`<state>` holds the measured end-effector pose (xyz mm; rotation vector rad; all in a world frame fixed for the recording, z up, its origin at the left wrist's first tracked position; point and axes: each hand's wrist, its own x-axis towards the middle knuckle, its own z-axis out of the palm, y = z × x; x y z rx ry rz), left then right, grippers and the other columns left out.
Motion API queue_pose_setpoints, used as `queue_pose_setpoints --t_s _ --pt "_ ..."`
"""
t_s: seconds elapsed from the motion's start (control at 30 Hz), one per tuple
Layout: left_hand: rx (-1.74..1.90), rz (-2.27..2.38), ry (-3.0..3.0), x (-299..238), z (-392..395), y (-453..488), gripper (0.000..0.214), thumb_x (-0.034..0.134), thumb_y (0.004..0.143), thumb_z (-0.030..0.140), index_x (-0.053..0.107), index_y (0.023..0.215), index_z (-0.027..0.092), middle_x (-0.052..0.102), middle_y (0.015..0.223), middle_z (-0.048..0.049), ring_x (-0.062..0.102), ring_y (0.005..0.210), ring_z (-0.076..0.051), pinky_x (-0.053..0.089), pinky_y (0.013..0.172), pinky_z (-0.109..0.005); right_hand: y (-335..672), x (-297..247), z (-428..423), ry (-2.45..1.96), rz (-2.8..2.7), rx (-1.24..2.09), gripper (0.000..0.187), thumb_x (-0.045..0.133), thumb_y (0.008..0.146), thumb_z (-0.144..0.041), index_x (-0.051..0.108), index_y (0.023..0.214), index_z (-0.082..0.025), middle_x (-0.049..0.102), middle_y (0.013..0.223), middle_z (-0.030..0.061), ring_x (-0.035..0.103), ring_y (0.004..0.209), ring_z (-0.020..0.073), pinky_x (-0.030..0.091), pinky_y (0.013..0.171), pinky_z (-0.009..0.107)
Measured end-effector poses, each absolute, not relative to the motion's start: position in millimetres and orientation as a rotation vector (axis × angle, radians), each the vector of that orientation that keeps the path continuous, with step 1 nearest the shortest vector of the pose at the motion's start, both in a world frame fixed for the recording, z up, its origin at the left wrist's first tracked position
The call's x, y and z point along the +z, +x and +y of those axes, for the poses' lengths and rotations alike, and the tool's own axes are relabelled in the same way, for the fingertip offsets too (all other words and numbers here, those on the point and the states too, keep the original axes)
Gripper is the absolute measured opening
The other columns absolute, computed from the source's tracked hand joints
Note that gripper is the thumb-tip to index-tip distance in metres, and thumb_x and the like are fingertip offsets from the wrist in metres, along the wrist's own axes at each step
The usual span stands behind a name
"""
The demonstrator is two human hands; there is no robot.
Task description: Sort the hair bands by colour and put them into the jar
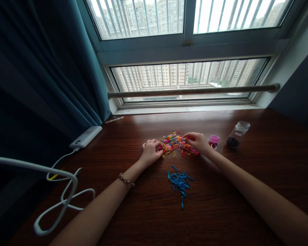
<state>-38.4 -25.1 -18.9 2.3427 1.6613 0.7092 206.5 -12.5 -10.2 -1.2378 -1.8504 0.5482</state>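
Note:
A heap of small mixed-colour rubber bands lies on the dark wooden table. My left hand rests at the heap's left edge, fingers curled in, pinching at bands there. At the heap's right edge my right hand has its fingers curled over the red and pink bands. What each hand grips is too small to name. Nearer to me lies a separate little pile of blue bands, untouched by either hand. A beaded bracelet circles my left wrist.
A pink lid and an open glass jar with dark contents stand right of my right hand. A white power bank with white cables lies at the left. A teal curtain hangs there. The window sill runs along the table's far edge.

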Motion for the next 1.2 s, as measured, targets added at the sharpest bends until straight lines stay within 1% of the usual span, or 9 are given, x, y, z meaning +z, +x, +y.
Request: queue_pose_setpoints --t_s 0.13,0.23,0.43,0.53,0.7,0.9,1.03,1.1,1.2 --pt "0.728 1.649 2.3 -19.7 -21.2 -40.8 0.004 0.057 0.07 0.023 0.061 0.069 0.021 0.061 0.088 -0.0018 0.05 0.093 -0.023 0.034 0.082 -0.039 206.9 -13.1 -13.5 -1.211 -1.797 0.65 0.017 0.058 0.071 -0.023 0.068 0.083 -0.016 0.07 0.077 0.0035 0.064 0.07 0.0155 0.048 0.064 0.024" --pt "0.798 1.615 2.244 -19.2 -19.9 -41.5 0.006 0.056 0.072 0.024 0.06 0.072 0.02 0.063 0.085 -0.0022 0.053 0.091 -0.021 0.037 0.083 -0.037 208.5 -13.9 -12.2 -1.231 -1.77 0.659 0.018 0.058 0.071 -0.023 0.068 0.083 -0.017 0.07 0.076 0.0039 0.064 0.069 0.0161 0.049 0.061 0.024" --pt "0.992 1.556 2.078 -25.4 -16.3 -44.9 0.008 0.056 0.073 0.026 0.058 0.076 0.019 0.064 0.08 -0.0023 0.06 0.078 -0.018 0.045 0.073 -0.031 210.8 -10.3 -11.6 -1.226 -1.749 0.676 0.016 0.059 0.069 -0.023 0.069 0.08 -0.017 0.07 0.075 0.0036 0.065 0.07 0.0172 0.05 0.064 0.025" --pt "1.088 1.502 2.038 -29.4 -14.2 -47.8 0.011 0.056 0.073 0.028 0.056 0.08 0.019 0.063 0.079 -0.0022 0.06 0.076 -0.017 0.046 0.071 -0.029 211.1 -9.6 -11.9 -1.241 -1.754 0.637 0.016 0.06 0.069 -0.024 0.068 0.08 -0.017 0.069 0.076 0.0038 0.064 0.07 0.0168 0.05 0.065 0.026" --pt "1.154 1.451 1.987 -33.4 -12.0 -49.0 0.018 0.058 0.072 0.028 0.053 0.087 0.018 0.063 0.08 -0.0016 0.061 0.076 -0.015 0.047 0.071 -0.027 210.9 -8.5 -13.4 -1.313 -1.728 0.579 0.02 0.062 0.067 -0.026 0.067 0.084 -0.016 0.069 0.078 0.0048 0.063 0.065 0.0156 0.05 0.06 0.026" --pt "1.136 1.451 1.927 -32.2 -13.3 -47.4 0.026 0.062 0.069 0.036 0.053 0.085 0.017 0.063 0.078 -0.0019 0.062 0.067 -0.014 0.049 0.064 -0.025 208.2 -2.3 -16.1 -1.254 -1.771 0.681 0.014 0.064 0.066 -0.025 0.069 0.075 -0.016 0.069 0.072 0.0039 0.063 0.067 0.0162 0.049 0.064 0.027" --pt "1.11 1.493 1.929 -31.0 -14.0 -48.4 0.024 0.062 0.069 0.036 0.056 0.082 0.017 0.065 0.076 -0.0023 0.061 0.063 -0.013 0.048 0.06 -0.024 205.2 6.7 -19.0 -1.165 -1.738 0.964 0.019 0.068 0.062 -0.028 0.069 0.076 -0.015 0.069 0.075 0.0047 0.063 0.071 0.0167 0.05 0.067 0.027" --pt "1.105 1.51 1.951 -31.1 -14.0 -49.1 0.022 0.061 0.07 0.036 0.059 0.08 0.017 0.066 0.076 -0.003 0.062 0.065 -0.014 0.048 0.061 -0.024 202.1 14.4 -25.2 -1.076 -1.788 1.202 0.023 0.069 0.061 -0.029 0.069 0.078 -0.014 0.069 0.074 0.0046 0.063 0.069 0.0152 0.05 0.066 0.026" --pt "1.111 1.519 1.963 -31.7 -13.8 -49.8 0.022 0.06 0.07 0.036 0.061 0.081 0.017 0.067 0.077 -0.0037 0.062 0.069 -0.016 0.048 0.063 -0.026 193.7 25.8 -42.6 -0.924 -2.021 1.633 0.024 0.069 0.063 -0.03 0.068 0.08 -0.013 0.067 0.068 0.0028 0.062 0.062 0.0128 0.049 0.058 0.023"
